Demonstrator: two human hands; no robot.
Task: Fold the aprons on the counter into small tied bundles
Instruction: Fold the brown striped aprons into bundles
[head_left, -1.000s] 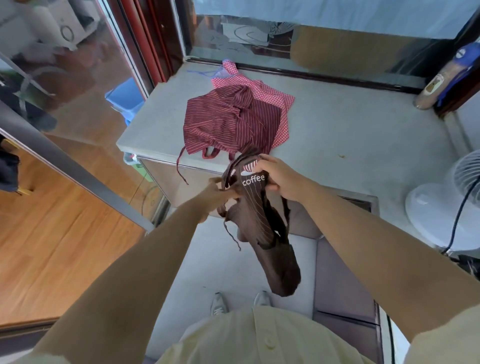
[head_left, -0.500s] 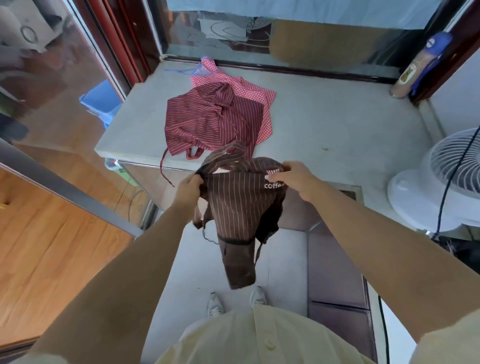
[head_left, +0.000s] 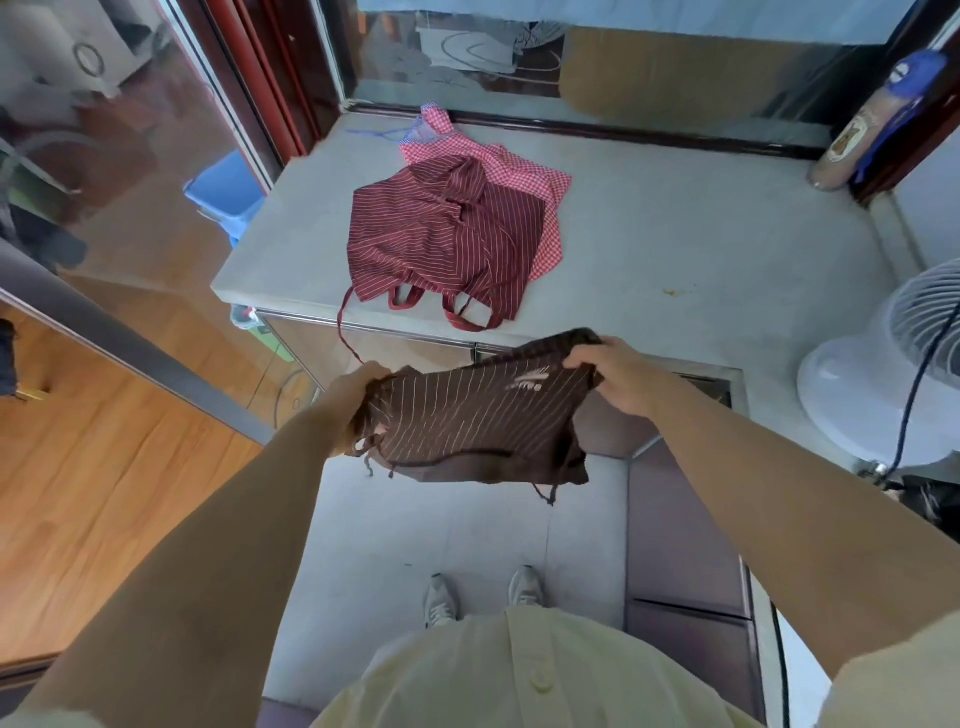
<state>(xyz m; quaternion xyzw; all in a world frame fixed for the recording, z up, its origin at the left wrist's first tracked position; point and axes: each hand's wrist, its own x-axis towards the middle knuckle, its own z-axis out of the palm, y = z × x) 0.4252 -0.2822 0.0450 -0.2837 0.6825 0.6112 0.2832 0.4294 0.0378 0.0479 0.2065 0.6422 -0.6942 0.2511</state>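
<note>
Since half a second ago the hands have drawn apart, stretching the brown striped apron (head_left: 478, 421) wide. Left hand (head_left: 358, 397) and right hand (head_left: 615, 376) each grip a top corner, holding it in the air before the table (head_left: 675, 249), where the red striped apron (head_left: 441, 239) lies atop the pink checked apron (head_left: 545, 176).

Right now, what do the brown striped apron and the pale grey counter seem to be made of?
Brown striped apron: thin woven cloth, perhaps cotton, matte; it sags and creases. Pale grey counter: probably stone or concrete, dull finish; thick, flat slab edge.
</note>
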